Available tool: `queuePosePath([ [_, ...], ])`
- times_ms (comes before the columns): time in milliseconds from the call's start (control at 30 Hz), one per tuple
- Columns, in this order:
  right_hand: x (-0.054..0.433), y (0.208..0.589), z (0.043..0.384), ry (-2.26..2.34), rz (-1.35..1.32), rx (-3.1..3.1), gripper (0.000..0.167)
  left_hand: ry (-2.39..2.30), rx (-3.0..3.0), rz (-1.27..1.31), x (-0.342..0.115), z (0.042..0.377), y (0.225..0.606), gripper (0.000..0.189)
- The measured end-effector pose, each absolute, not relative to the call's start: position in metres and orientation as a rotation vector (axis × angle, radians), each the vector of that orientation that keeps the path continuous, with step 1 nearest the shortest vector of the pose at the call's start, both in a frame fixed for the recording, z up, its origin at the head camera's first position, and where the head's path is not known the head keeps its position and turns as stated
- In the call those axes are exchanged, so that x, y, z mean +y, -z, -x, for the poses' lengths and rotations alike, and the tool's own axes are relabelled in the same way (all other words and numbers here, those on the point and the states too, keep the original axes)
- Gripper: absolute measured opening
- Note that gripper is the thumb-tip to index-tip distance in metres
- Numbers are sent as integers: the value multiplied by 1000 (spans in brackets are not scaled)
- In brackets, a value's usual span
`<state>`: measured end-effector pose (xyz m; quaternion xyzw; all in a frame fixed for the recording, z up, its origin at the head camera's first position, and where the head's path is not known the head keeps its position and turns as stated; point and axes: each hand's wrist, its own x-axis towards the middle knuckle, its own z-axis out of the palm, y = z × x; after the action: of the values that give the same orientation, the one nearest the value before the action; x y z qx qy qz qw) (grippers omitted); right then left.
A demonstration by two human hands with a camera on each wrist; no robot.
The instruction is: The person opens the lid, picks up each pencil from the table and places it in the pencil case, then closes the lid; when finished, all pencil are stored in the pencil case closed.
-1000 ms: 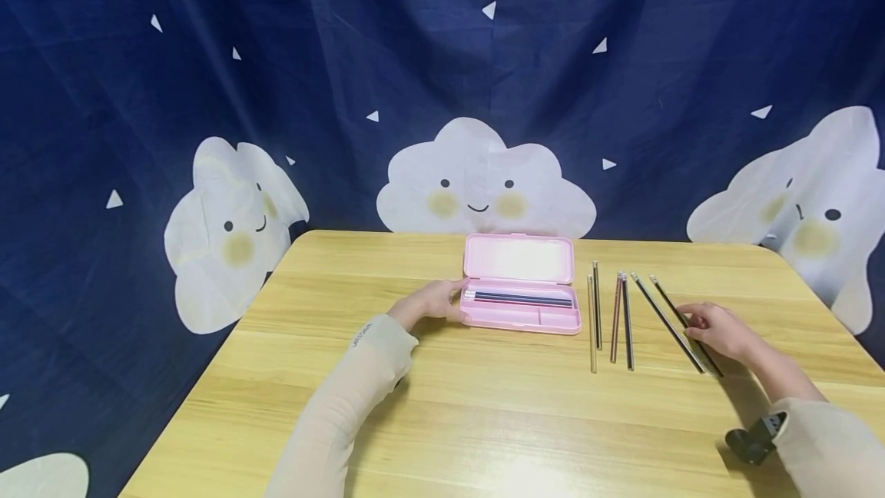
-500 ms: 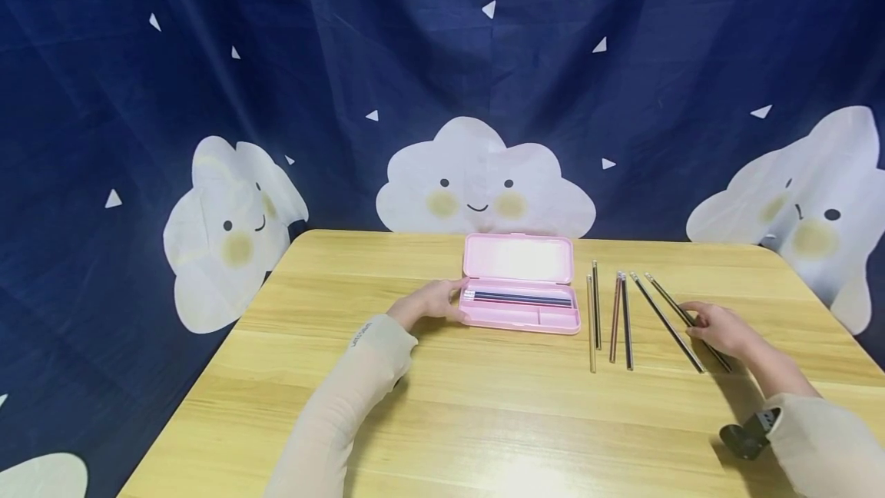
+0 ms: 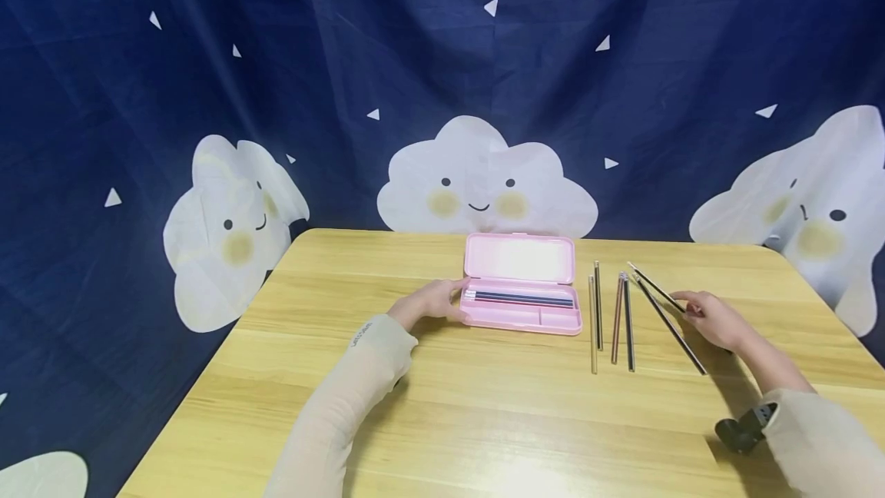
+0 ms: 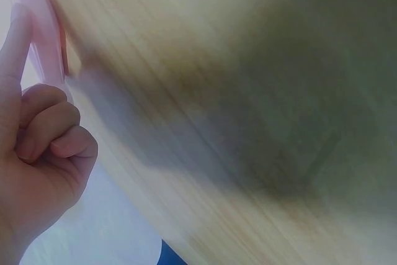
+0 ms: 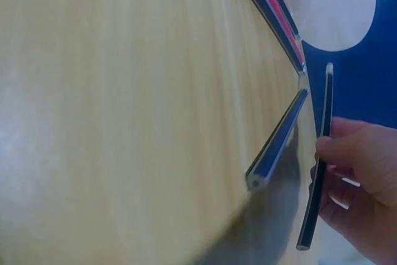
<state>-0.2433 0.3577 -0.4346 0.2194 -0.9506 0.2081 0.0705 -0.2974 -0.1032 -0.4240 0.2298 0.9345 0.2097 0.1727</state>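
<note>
A pink pencil case (image 3: 520,319) lies with its lid raised on the table, several dark pencils (image 3: 523,299) in its long back compartment. My left hand (image 3: 433,300) grips the case's left end between thumb and index finger; its other fingers curl in toward the palm (image 4: 43,172). At the right, my right hand (image 3: 719,321) pinches a dark pencil (image 5: 327,107) between thumb and fingers. This pencil slants up from the hand, its eraser end pointing away toward the table's back. Left of it, another dark pencil (image 5: 277,141) lies slanted on the wood.
Between case and right hand lie more pencils: a gold one (image 3: 592,329), a black one (image 3: 598,306), a reddish one (image 3: 616,321) and a dark one (image 3: 628,329). A blue curtain (image 3: 332,37) with white clouds hangs behind the wooden table (image 3: 484,406).
My right hand has taken up the rightmost pencil from the table, swinging its eraser end leftward over the neighbouring pencil. The left hand has stayed at the case.
</note>
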Motion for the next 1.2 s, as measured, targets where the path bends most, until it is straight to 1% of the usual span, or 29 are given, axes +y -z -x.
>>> queuePosePath([
  [233, 341, 426, 249, -629, -713, -2808, 29, -588, 2651, -650, -103, 298, 424, 88],
  [533, 309, 427, 259, -730, -755, -2808, 31, -584, 2656, -653, -104, 299, 424, 88],
  [767, 283, 430, 270, -775, -837, -2702, 25, -586, 2650, -660, -103, 298, 424, 89],
  [1033, 255, 426, 279, -839, -881, -2779, 23, -597, 2649, -670, -103, 301, 425, 89],
  [1200, 237, 427, 286, -804, -927, -2801, 24, -587, 2654, -666, -103, 301, 426, 90],
])
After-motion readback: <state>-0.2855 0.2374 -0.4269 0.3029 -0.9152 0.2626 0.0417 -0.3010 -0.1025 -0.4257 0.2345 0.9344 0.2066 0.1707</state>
